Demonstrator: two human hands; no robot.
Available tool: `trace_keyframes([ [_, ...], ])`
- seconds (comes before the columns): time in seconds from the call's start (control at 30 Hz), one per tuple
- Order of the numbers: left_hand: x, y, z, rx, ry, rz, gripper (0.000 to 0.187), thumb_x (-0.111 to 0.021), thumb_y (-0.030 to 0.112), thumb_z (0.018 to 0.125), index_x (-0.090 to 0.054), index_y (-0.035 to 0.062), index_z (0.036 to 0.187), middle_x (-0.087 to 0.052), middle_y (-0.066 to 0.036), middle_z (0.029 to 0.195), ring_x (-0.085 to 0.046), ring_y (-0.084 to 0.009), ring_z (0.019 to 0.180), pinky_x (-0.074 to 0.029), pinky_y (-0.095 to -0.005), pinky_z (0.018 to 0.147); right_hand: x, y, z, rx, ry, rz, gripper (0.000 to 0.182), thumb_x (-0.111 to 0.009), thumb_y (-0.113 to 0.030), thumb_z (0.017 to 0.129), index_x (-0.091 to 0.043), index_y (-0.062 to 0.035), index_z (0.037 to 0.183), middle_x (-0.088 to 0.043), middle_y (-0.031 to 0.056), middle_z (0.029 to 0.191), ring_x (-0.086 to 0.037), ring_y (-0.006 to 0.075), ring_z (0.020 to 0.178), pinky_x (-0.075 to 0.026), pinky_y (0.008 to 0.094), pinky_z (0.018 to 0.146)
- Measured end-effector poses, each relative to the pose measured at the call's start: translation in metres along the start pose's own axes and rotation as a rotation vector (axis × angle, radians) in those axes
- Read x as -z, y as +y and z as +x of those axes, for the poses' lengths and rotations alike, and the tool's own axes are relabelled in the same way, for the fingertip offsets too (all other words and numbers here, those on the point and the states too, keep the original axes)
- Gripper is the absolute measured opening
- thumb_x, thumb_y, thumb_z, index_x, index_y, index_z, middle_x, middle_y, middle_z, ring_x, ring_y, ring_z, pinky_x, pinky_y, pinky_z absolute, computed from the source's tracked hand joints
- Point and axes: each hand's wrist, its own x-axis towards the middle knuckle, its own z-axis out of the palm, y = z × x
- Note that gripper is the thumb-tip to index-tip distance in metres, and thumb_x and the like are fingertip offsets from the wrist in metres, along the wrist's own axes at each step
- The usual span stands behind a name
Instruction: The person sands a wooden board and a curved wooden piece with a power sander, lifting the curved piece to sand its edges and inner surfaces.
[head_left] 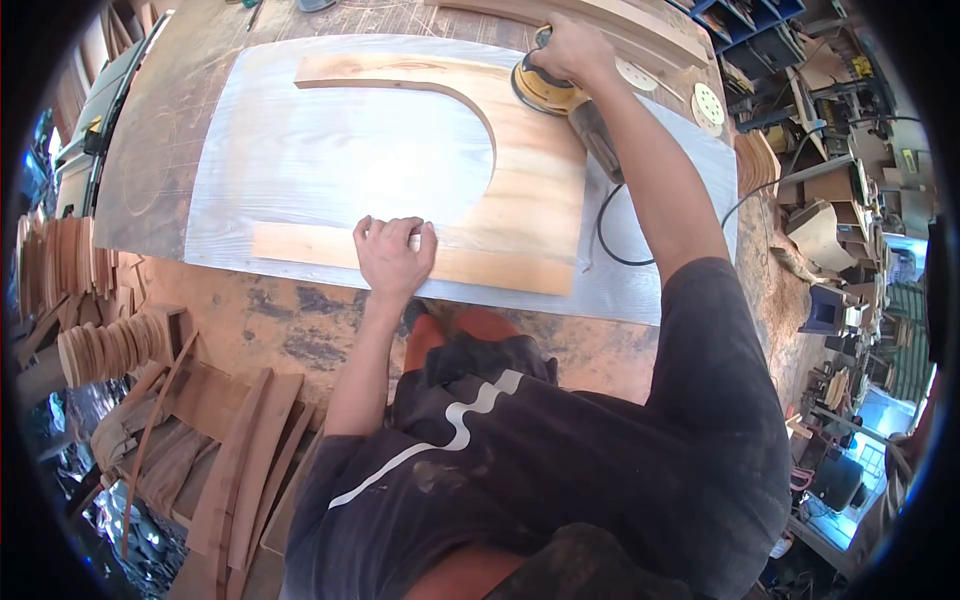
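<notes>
A U-shaped pale wooden panel [535,190] lies flat on a grey-white board [300,150], its opening facing left. My left hand [393,257] rests on the panel's near arm, the fingers curled over its inner edge. At the panel's far right corner, my right hand [578,52] is wrapped round the top of a yellow and black sander [545,88]. The sander sits on the wood, and a dark dust canister [597,143] sticks out from it toward me. Its underside is hidden.
Sanding discs [708,105] and long timber pieces [640,30] lie at the far right of the workbench [150,160]. A black cable [603,235] loops right of the panel. Stacked wooden pieces [110,350] and planks [240,470] stand at the lower left.
</notes>
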Motion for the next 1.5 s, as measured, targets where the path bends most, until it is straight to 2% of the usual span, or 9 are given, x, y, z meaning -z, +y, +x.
trace_keyframes([
  [0.4, -0.003, -0.002, 0.003, 0.015, 0.048, -0.016, 0.014, -0.077, 0.024, 0.086, -0.077, 0.0110, 0.082, -0.074, -0.004, 0.076, -0.065, -0.0260, 0.077, -0.045, -0.0496, 0.105, 0.008, -0.129, 0.034, 0.254, -0.014, 0.067, 0.062, -0.073, -0.037, 0.085, -0.062, -0.0139, 0.142, -0.062, 0.0205, 0.143, -0.060, 0.0396, 0.133, -0.053, 0.0499, 0.107],
  [0.6, -0.002, -0.003, 0.005, 0.056, 0.030, 0.007, 0.014, -0.077, 0.023, 0.086, -0.078, 0.0097, 0.083, -0.074, -0.004, 0.076, -0.066, -0.0262, 0.076, -0.045, -0.0493, 0.106, 0.012, -0.203, 0.053, 0.425, -0.174, 0.093, 0.064, -0.073, -0.038, 0.085, -0.062, -0.0146, 0.143, -0.064, 0.0208, 0.141, -0.061, 0.0391, 0.132, -0.054, 0.0506, 0.107],
  [0.63, -0.003, -0.002, 0.003, 0.065, 0.020, -0.001, 0.014, -0.077, 0.023, 0.086, -0.078, 0.0097, 0.083, -0.074, -0.004, 0.076, -0.066, -0.0262, 0.076, -0.045, -0.0493, 0.106, 0.008, -0.201, 0.049, 0.421, -0.189, 0.088, 0.064, -0.073, -0.038, 0.085, -0.062, -0.0146, 0.143, -0.064, 0.0208, 0.141, -0.061, 0.0391, 0.132, -0.054, 0.0506, 0.107],
  [0.7, -0.004, -0.002, 0.004, 0.058, 0.071, -0.028, 0.013, -0.077, 0.022, 0.087, -0.078, 0.0097, 0.082, -0.074, -0.004, 0.076, -0.066, -0.0263, 0.076, -0.045, -0.0489, 0.106, 0.017, -0.193, 0.041, 0.454, 0.038, 0.108, 0.041, -0.069, -0.027, 0.087, -0.072, -0.0075, 0.123, -0.073, 0.0202, 0.126, -0.069, 0.0359, 0.120, -0.058, 0.0483, 0.099],
  [0.77, -0.002, 0.001, 0.003, 0.055, 0.064, -0.042, 0.013, -0.077, 0.021, 0.087, -0.077, 0.0098, 0.082, -0.073, -0.005, 0.075, -0.066, -0.0264, 0.075, -0.045, -0.0492, 0.106, 0.020, -0.174, 0.036, 0.395, -0.044, 0.117, 0.047, -0.069, -0.028, 0.088, -0.066, -0.0076, 0.130, -0.068, 0.0211, 0.133, -0.066, 0.0390, 0.124, -0.056, 0.0495, 0.102],
  [0.93, 0.000, 0.003, 0.005, 0.076, 0.028, -0.011, 0.013, -0.079, 0.022, 0.086, -0.078, 0.0093, 0.084, -0.071, -0.008, 0.074, -0.067, -0.0286, 0.079, -0.046, -0.0501, 0.108, 0.006, -0.094, 0.032, 0.187, 0.113, 0.155, 0.048, -0.067, -0.031, 0.088, -0.064, -0.0108, 0.131, -0.065, 0.0251, 0.134, -0.062, 0.0455, 0.125, -0.053, 0.0517, 0.107],
  [1.17, -0.006, 0.000, 0.001, 0.064, -0.002, -0.023, 0.015, -0.077, 0.023, 0.088, -0.079, 0.0089, 0.086, -0.075, -0.009, 0.080, -0.067, -0.0304, 0.082, -0.045, -0.0508, 0.109, 0.028, 0.036, -0.016, -0.014, -0.007, 0.029, 0.052, -0.065, -0.033, 0.086, -0.063, -0.0112, 0.132, -0.065, 0.0253, 0.132, -0.061, 0.0443, 0.126, -0.051, 0.0512, 0.107],
  [1.23, -0.005, 0.001, 0.001, 0.075, -0.014, 0.003, 0.015, -0.076, 0.023, 0.089, -0.079, 0.0091, 0.086, -0.075, -0.009, 0.080, -0.067, -0.0303, 0.082, -0.045, -0.0507, 0.109, 0.018, 0.053, -0.033, 0.018, 0.002, -0.092, 0.066, -0.076, -0.043, 0.082, -0.062, -0.0170, 0.141, -0.064, 0.0188, 0.140, -0.060, 0.0396, 0.132, -0.054, 0.0507, 0.107],
  [1.5, -0.005, 0.003, 0.001, 0.050, -0.074, 0.051, 0.018, -0.073, 0.024, 0.091, -0.080, 0.0085, 0.088, -0.075, -0.010, 0.082, -0.067, -0.0311, 0.085, -0.044, -0.0522, 0.110, -0.006, 0.062, -0.065, 0.121, 0.025, -0.016, 0.065, -0.076, -0.042, 0.082, -0.062, -0.0193, 0.141, -0.061, 0.0181, 0.144, -0.059, 0.0409, 0.132, -0.052, 0.0506, 0.110],
])
